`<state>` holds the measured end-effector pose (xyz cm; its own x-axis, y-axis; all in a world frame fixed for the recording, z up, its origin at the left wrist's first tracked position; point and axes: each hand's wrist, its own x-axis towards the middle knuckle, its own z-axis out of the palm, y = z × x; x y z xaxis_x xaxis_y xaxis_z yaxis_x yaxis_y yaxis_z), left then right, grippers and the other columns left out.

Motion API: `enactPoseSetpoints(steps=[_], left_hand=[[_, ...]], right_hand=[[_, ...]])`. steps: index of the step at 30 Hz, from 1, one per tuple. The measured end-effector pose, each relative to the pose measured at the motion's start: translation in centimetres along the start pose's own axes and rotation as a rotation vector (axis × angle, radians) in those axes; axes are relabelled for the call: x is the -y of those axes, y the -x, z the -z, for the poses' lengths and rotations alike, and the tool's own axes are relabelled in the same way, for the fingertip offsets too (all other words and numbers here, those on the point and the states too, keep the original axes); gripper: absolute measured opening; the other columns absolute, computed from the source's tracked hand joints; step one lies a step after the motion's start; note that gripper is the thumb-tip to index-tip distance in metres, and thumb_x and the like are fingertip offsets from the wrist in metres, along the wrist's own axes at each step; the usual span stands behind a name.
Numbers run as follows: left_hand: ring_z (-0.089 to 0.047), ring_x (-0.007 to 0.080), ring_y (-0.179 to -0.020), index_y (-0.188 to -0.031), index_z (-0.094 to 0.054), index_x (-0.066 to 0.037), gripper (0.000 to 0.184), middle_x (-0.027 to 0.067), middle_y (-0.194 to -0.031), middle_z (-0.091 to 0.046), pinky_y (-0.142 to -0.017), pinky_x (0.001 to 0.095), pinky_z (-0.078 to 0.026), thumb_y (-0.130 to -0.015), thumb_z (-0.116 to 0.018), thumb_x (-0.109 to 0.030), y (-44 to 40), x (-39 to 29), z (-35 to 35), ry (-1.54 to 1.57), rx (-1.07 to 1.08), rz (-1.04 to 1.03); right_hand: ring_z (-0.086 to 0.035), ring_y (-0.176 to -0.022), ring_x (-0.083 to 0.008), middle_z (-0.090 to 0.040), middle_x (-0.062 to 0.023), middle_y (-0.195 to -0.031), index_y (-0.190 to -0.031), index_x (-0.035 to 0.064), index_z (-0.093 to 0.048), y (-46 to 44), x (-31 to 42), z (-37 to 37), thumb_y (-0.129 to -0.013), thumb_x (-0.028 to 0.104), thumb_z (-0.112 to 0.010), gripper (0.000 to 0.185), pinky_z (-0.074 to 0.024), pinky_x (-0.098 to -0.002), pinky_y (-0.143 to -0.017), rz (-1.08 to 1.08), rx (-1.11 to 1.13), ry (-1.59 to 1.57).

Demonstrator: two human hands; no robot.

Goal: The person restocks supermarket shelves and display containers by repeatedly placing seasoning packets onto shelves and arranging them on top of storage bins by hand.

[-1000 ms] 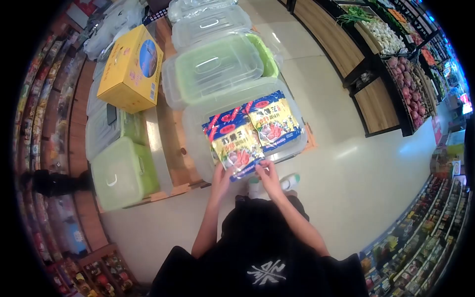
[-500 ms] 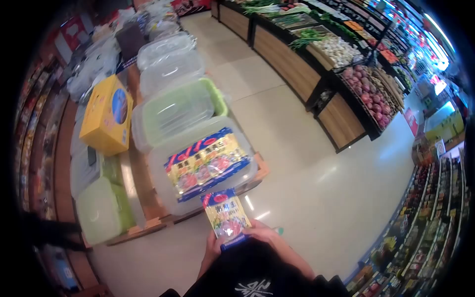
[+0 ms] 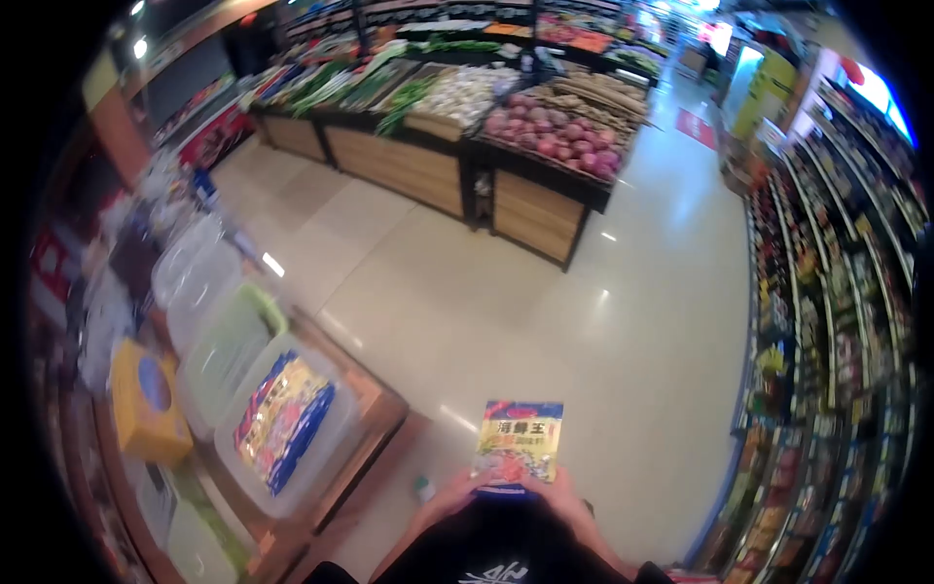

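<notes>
Open floor (image 3: 584, 331) spreads ahead of the left hand (image 3: 464, 489) and right hand (image 3: 553, 487), giving them room to pass forward and to the right — the held packet (image 3: 519, 440) sticks out beyond the fingers. On the left, the wooden corner of the bench (image 3: 377, 394) juts into this space. Over it, a low route reaches the nearest lid (image 3: 341, 428), where flat packets (image 3: 282, 419) take up the middle; farther left, a yellow box (image 3: 151, 404) stands in the way. The produce stand (image 3: 535, 214) bounds the floor ahead, the stocked shelves (image 3: 817, 292) the right side.
</notes>
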<state>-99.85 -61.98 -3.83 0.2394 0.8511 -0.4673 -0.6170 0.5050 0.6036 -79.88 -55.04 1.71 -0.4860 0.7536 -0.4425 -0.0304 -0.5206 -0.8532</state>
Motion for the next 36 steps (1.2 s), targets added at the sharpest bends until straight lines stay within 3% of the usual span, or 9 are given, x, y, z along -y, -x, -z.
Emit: enactPoseSetpoints(steps=[2, 7, 10, 18, 21, 24, 25, 30, 36], left_hand=[[-0.052, 0.0184, -0.116, -0.133, -0.042, -0.004, 0.049, 0.0093, -0.129, -0.053, -0.097, 0.0347, -0.043, -0.094, -0.055, -0.03, -3.4, -0.9, -4.3, -0.198, 0.023, 0.159], [-0.053, 0.0175, -0.116, -0.13, -0.046, -0.006, 0.049, 0.0078, -0.128, -0.054, -0.097, 0.0328, -0.043, -0.095, -0.048, -0.04, -12.7, 5.3, -5.9, 0.173, 0.374, 0.655], [-0.056, 0.0184, -0.111, -0.129, -0.048, -0.007, 0.048, 0.009, -0.125, -0.056, -0.096, 0.0331, -0.045, -0.096, -0.046, -0.042, -15.5, 6.7, -8.4, 0.006, 0.207, 0.75], [-0.061, 0.0165, -0.097, -0.127, -0.046, -0.002, 0.042, 0.0056, -0.113, -0.061, -0.087, 0.0317, -0.049, -0.094, -0.055, -0.026, -20.7, 6.7, -14.7, -0.559, 0.396, 0.334], [-0.058, 0.016, -0.1, -0.124, -0.05, 0.0, 0.039, 0.0065, -0.113, -0.06, -0.087, 0.0292, -0.046, -0.092, -0.056, -0.022, -21.2, 2.9, -22.6, -0.951, 0.759, 0.187], [-0.053, 0.014, -0.093, -0.121, -0.054, 0.0, 0.031, 0.0041, -0.1, -0.059, -0.089, 0.0311, -0.043, -0.091, -0.05, -0.007, -19.8, 1.2, -31.5, -0.708, 0.821, -0.009], [-0.049, 0.0209, -0.118, -0.127, -0.05, 0.001, 0.044, 0.0145, -0.125, -0.055, -0.101, 0.0328, -0.035, -0.093, -0.054, -0.026, -22.3, 1.9, -30.6, -0.905, 0.975, -0.05], [-0.047, 0.0247, -0.122, -0.129, -0.048, 0.002, 0.04, 0.0142, -0.128, -0.054, -0.105, 0.0363, -0.033, -0.094, -0.043, -0.018, -25.5, 1.2, -38.3, -0.761, 1.029, -0.056], [-0.052, 0.0299, -0.117, -0.129, -0.044, 0.005, 0.068, 0.02, -0.124, -0.054, -0.098, 0.038, -0.039, -0.093, -0.043, -0.052, -27.0, -1.4, -48.3, -0.673, 1.229, 0.084]], right_hand=[[-0.059, -0.099, -0.014, -0.062, -0.0088, -0.112, -0.12, -0.0043, -0.052, 0.8, -0.8, 3.8, -0.084, 0.012, -0.068, 0.043, -0.0458, -0.0275, -0.088, -0.102, -0.104, -0.292], [-0.06, -0.096, -0.0149, -0.064, -0.009, -0.107, -0.113, -0.0047, -0.057, 4.3, 0.6, 11.0, -0.083, 0.006, -0.066, 0.033, -0.0468, -0.0276, -0.086, -0.135, -0.303, 0.097], [-0.061, -0.093, -0.0156, -0.065, -0.0076, -0.104, -0.111, -0.0027, -0.059, 7.4, 2.9, 12.1, -0.083, 0.009, -0.065, 0.031, -0.0479, -0.0278, -0.083, -0.047, -0.368, 0.259], [-0.063, -0.089, -0.0202, -0.066, -0.0132, -0.101, -0.112, 0.0013, -0.06, 10.4, -0.8, 17.8, -0.078, 0.019, -0.072, 0.04, -0.0489, -0.0326, -0.08, 0.275, -0.601, 0.307], [-0.057, -0.077, -0.0123, -0.061, -0.0069, -0.089, -0.1, -0.0016, -0.059, 11.5, 0.4, 20.4, -0.085, 0.009, -0.059, 0.019, -0.0453, -0.0254, -0.067, 0.514, -0.855, -0.086], [-0.046, -0.066, -0.006, -0.053, -0.0012, -0.078, -0.086, -0.0016, -0.055, 11.7, 1.2, 23.1, -0.086, 0.0, -0.045, 0.011, -0.0375, -0.0205, -0.057, 0.622, -0.996, -0.227], [-0.046, -0.066, -0.006, -0.053, -0.0016, -0.076, -0.085, -0.0013, -0.055, 12.1, 2.0, 24.1, -0.085, 0.0, -0.044, 0.011, -0.0375, -0.021, -0.056, 0.629, -1.038, -0.117], [-0.057, -0.064, -0.0157, -0.058, -0.0091, -0.075, -0.083, -0.0013, -0.059, 15.4, 7.1, 28.7, -0.081, 0.002, -0.059, 0.004, -0.0451, -0.0274, -0.055, 0.722, -1.158, 0.429], [-0.061, -0.078, -0.0188, -0.062, -0.0114, -0.09, -0.095, -0.0004, -0.058, 18.0, 13.4, 32.5, -0.085, 0.015, -0.067, 0.02, -0.0496, -0.0279, -0.072, 0.71, -0.809, -0.244]])
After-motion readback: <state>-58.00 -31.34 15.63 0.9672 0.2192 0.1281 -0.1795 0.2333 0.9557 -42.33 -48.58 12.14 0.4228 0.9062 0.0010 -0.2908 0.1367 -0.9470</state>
